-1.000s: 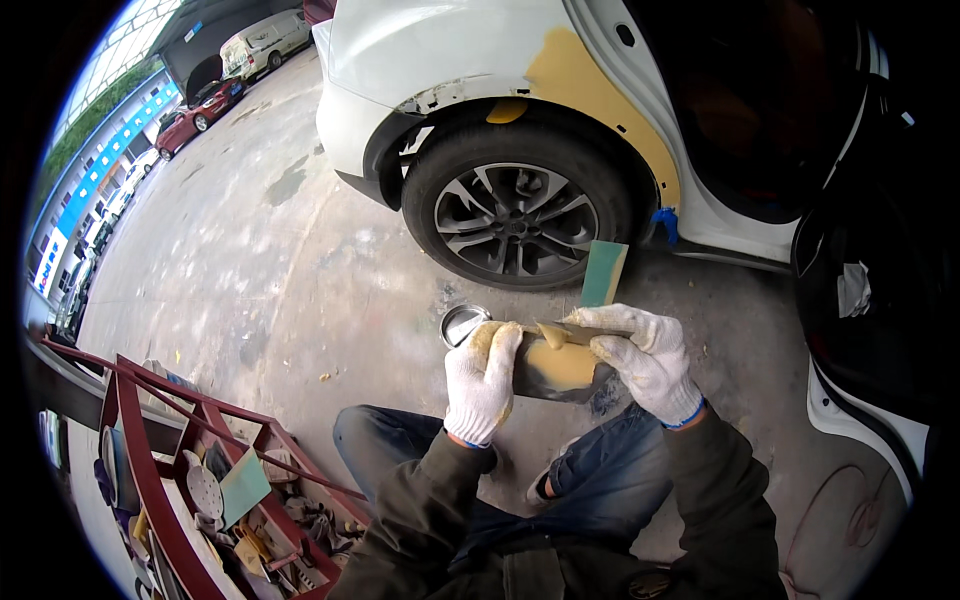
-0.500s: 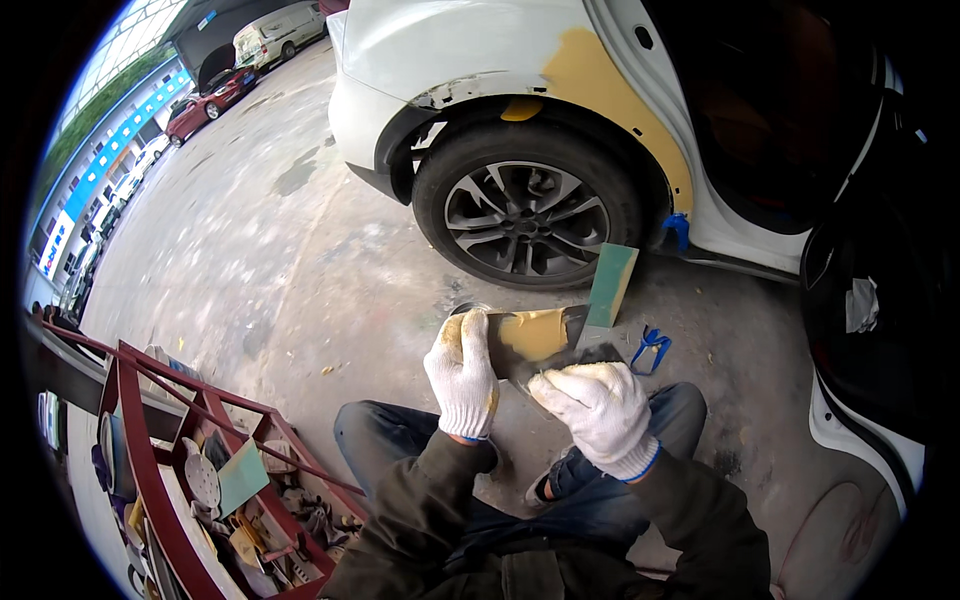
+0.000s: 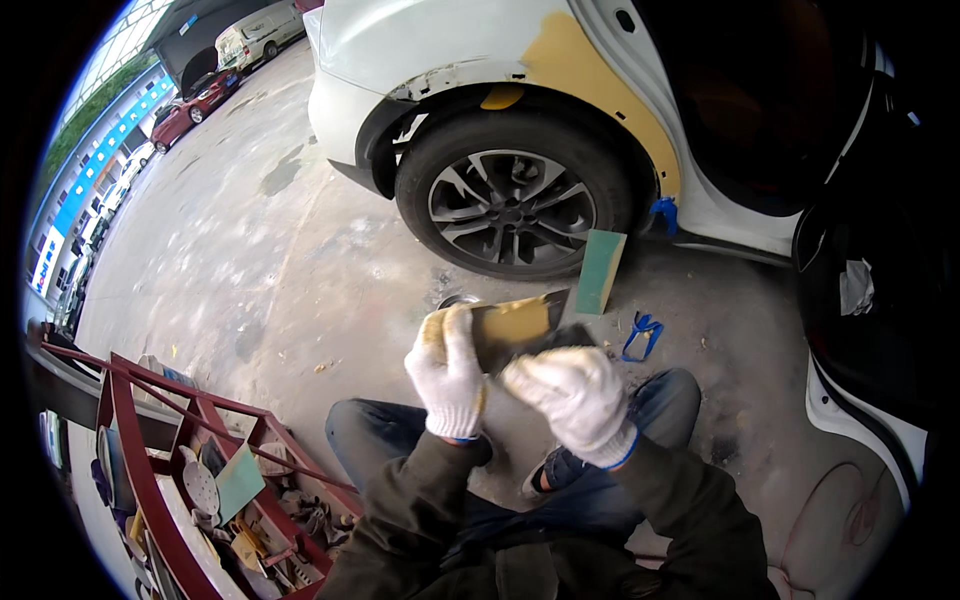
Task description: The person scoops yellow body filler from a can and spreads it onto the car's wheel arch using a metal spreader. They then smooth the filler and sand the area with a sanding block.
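Note:
Both my hands wear white, putty-stained knit gloves. My left hand grips a dark flat plate carrying a smear of yellow putty. My right hand, slightly lower, is closed on a dark spreader blade angled against the plate's lower right; motion blurs it. Behind the plate a round metal lid is partly hidden. A green strip with a beige edge stands by the tyre, and a small blue item lies on the floor to the right of my hands.
A white car, with yellow filler around the rear wheel and an open door, is ahead. A red metal trolley of tools is at lower left, a hose at lower right, parked vehicles farther back.
My left hand has moved left and up with the plate. My right hand has moved down and left with the blade, turning palm down, which leaves the blue item on the floor in view.

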### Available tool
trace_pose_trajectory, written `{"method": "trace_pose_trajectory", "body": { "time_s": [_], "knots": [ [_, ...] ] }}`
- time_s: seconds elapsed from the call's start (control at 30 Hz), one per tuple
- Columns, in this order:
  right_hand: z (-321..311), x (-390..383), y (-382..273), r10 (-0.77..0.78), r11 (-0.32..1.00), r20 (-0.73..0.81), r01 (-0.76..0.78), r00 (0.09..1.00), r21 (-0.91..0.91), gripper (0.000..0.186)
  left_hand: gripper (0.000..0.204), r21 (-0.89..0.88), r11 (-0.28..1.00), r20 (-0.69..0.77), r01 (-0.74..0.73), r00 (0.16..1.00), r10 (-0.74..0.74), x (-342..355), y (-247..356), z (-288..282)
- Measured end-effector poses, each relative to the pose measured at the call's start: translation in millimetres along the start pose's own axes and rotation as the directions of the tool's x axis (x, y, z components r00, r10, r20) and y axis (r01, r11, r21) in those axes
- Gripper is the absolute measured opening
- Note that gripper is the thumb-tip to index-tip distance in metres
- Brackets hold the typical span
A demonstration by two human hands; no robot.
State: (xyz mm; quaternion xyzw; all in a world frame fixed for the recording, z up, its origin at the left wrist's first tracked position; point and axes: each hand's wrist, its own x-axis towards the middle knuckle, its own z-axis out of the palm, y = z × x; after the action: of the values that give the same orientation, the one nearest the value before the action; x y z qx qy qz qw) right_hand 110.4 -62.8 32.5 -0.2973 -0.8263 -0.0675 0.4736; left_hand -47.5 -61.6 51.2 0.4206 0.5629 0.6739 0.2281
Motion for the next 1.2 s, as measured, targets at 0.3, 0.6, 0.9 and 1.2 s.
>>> {"method": "trace_pose_trajectory", "body": {
  "time_s": [0.3, 0.6, 0.9, 1.2],
  "knots": [
    [-3, -1, -4, 0.037, 0.993, 0.062, -0.043, 0.997, 0.105, 0.039, 0.026, 0.054, 0.998, 0.036, -0.012, 0.999, 0.01, -2, -2, -3],
    [-68, 59, 25, 0.423, 0.406, 0.396, -0.561, 0.815, 0.721, 0.024, 0.021, 0.116, 0.99, 0.369, -0.078, 0.929, 0.03, 1, 3, -12],
    [-56, 28, 69, 0.189, 0.854, 0.363, -0.335, 0.913, 0.398, 0.021, 0.02, 0.026, 0.999, 0.173, -0.036, 0.984, 0.031, 9, -2, -23],
    [-9, 8, 54, 0.821, 0.268, 0.269, -0.756, 0.504, 0.597, 0.037, 0.028, -0.184, 0.98, 0.036, 0.075, 0.997, -0.07, -1, -7, -3]
  ]
}}
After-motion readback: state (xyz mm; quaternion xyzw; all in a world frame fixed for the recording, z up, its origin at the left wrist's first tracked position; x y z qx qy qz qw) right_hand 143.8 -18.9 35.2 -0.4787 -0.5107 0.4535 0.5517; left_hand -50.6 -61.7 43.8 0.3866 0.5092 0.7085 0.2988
